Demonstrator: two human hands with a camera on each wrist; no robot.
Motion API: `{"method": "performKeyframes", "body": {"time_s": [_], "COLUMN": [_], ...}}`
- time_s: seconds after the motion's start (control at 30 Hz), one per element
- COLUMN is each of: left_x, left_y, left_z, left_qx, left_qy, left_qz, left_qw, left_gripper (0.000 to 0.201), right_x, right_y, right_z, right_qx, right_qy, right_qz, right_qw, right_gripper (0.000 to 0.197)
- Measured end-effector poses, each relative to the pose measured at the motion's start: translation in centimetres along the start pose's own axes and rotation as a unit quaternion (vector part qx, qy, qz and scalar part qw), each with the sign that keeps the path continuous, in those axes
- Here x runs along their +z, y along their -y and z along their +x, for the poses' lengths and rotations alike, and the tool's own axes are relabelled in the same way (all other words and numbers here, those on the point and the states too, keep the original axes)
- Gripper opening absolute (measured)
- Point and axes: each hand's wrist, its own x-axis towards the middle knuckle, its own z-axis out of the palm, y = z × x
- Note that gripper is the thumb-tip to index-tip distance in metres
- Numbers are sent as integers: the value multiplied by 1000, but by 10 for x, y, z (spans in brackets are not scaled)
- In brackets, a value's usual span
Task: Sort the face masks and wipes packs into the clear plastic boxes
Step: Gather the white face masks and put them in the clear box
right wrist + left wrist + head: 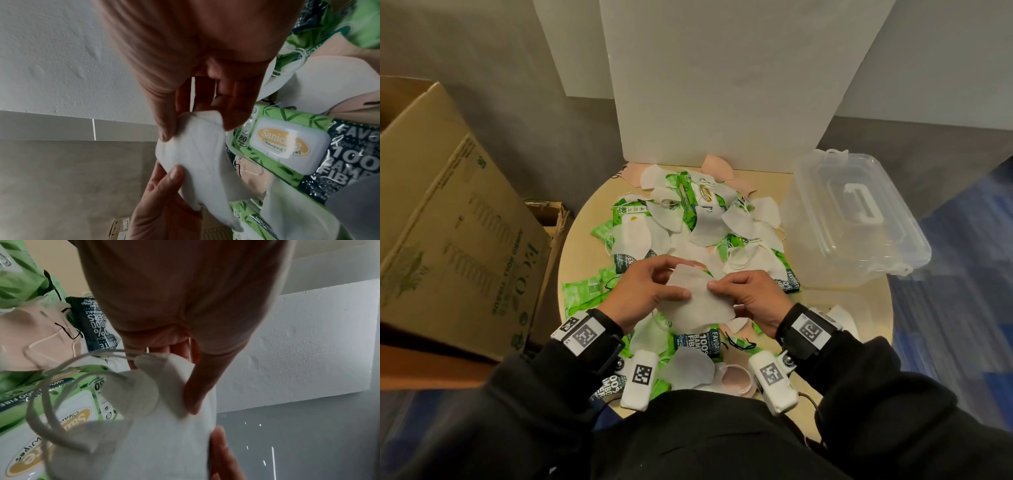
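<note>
Head view, both hands [643, 294] [751, 301] pinching white mask [697, 303] edges (above pile), clear box [859, 219] right.

Soft, even indoor light, wide-angle bending at edges, blur close up in both wrist views.

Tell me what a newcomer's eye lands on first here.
First, the white face mask held above the table's near middle, pinched by the left hand and right hand. Behind it sprawls a heap of green wipes packs and more masks. A lidded clear plastic box stands far right.
</note>
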Motion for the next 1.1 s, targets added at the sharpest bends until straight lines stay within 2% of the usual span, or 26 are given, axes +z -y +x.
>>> {"method": "performKeyframes", "body": {"time_s": [0.17, 0.27, 0.33, 0.43, 0.6, 0.83, 1.1], "left_x": [-2, -3, -3, -4, -7, -5, -3], "left_y": [4, 7, 9, 13, 20, 17, 11], "left_z": [1, 1, 1, 2, 2, 1, 0], "left_qx": [-6, -23, -41, -46, -35, -26, -25], "left_qy": [7, 17, 16, -36, -43, -63, -82], "left_qz": [-5, -23, -41, 2, 39, 14, 21], "left_qw": [1000, 999, 998, 998, 998, 998, 996], "left_gripper": [52, 49, 38, 15, 9, 18, 10], "right_x": [-3, -4, -5, -8, -9, -10, -11], "right_y": [-2, -2, -4, -5, -7, -5, -8], "right_z": [-3, -3, -2, -1, -1, -4, -1], "right_qx": [-4, -16, -19, -18, -15, -18, 0], "right_qy": [20, 4, -6, -5, 3, -3, -3], "right_qz": [-11, -25, -26, -19, -7, 0, 23], "right_qw": [1000, 1000, 999, 1000, 1000, 1000, 1000], "right_gripper": [20, 16, 17, 15, 20, 8, 14]}}
